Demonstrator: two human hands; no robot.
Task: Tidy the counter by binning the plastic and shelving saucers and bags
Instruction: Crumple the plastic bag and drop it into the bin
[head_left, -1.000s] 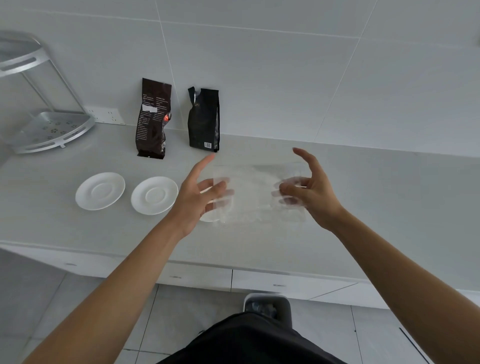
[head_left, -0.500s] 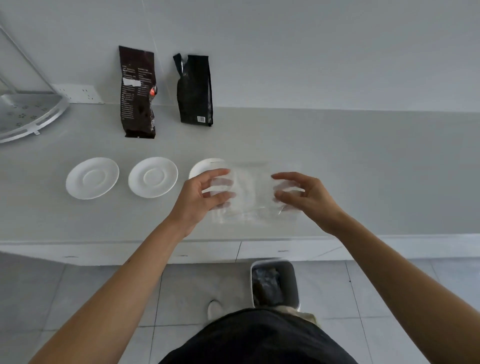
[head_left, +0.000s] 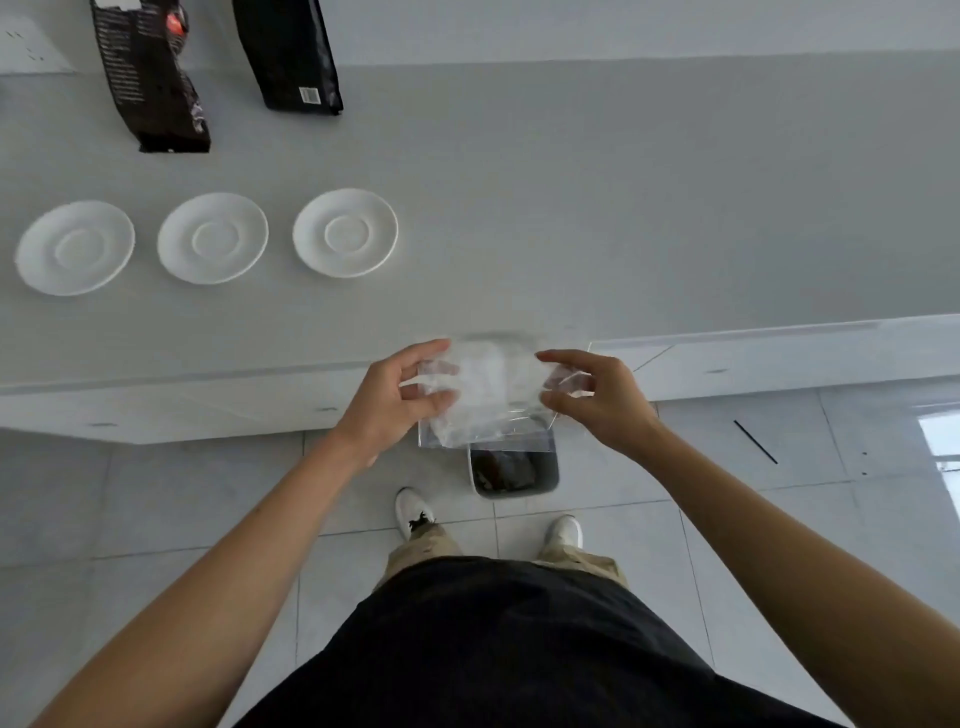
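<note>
A clear plastic sheet (head_left: 488, 395) hangs in the air at the counter's front edge, just above a small grey bin (head_left: 514, 470) on the floor. My left hand (head_left: 395, 400) pinches its left side and my right hand (head_left: 597, 400) pinches its right side. Three white saucers sit in a row on the grey counter: left saucer (head_left: 75, 248), middle saucer (head_left: 213, 238), right saucer (head_left: 345, 232). Two dark bags lean against the wall behind them, a brown bag (head_left: 150, 78) and a black bag (head_left: 291, 57).
The grey counter (head_left: 623, 208) stretches to the right. White drawer fronts (head_left: 208, 405) run under its edge. The bin holds dark contents. My shoes (head_left: 415, 512) stand on the tiled floor beside the bin. A wall socket (head_left: 28, 52) shows at the far left.
Both hands have pulled the plastic sheet off the counter toward me, past the front edge and over the bin. The third saucer is now uncovered. The view has tilted down.
</note>
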